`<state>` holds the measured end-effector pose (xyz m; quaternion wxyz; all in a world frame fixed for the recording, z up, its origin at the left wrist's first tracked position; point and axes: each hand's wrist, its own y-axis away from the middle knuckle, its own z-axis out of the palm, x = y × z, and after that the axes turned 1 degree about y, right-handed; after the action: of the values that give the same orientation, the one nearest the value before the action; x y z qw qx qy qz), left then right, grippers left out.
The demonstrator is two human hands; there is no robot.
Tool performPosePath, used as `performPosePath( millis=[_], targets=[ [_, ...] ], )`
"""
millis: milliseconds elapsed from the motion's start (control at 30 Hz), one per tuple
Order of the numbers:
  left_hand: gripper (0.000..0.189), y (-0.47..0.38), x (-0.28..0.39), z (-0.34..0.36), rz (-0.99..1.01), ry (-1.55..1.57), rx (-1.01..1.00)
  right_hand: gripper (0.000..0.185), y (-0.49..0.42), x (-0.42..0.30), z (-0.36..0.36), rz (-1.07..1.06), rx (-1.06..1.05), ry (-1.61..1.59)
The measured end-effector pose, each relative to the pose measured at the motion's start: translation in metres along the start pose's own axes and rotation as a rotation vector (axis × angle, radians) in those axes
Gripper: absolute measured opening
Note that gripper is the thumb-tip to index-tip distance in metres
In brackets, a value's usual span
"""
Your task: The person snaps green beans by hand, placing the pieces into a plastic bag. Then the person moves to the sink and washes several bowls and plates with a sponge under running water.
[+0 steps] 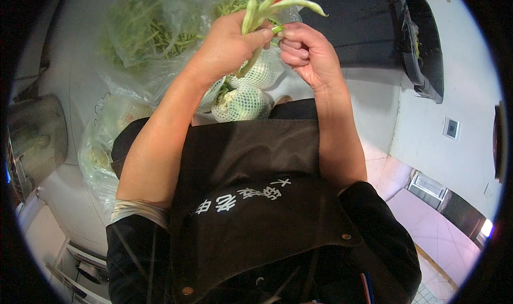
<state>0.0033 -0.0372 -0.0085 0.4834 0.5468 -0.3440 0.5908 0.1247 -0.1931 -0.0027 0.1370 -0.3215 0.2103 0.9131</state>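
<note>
My left hand (236, 43) is closed around a small bunch of pale green bean pods (264, 9), whose long ends fan out above the thumb. One pod's short green tip (277, 29) shows between the two hands. My right hand (306, 49) pinches that tip between thumb and forefinger, with its other fingers curled. Under the hands lie cauliflower heads (242, 103) in white foam netting. A large clear plastic bag (140, 43) with many green beans (164, 39) is beyond my left forearm.
Another plastic bag (96, 155) with pale contents lies left of my lap. A black bin (421, 63) stands at the right by the white wall. At the far left is a metal container (38, 139). A dark apron (248, 155) covers my lap.
</note>
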Motion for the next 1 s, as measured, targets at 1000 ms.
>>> performPosePath(
  millis=[1000],
  targets=[
    [0.018, -0.006, 0.008, 0.004, 0.129, -0.020, 0.242, 0.005, 0.008, 0.025, 0.031, -0.168, 0.451, 0.245]
  ],
)
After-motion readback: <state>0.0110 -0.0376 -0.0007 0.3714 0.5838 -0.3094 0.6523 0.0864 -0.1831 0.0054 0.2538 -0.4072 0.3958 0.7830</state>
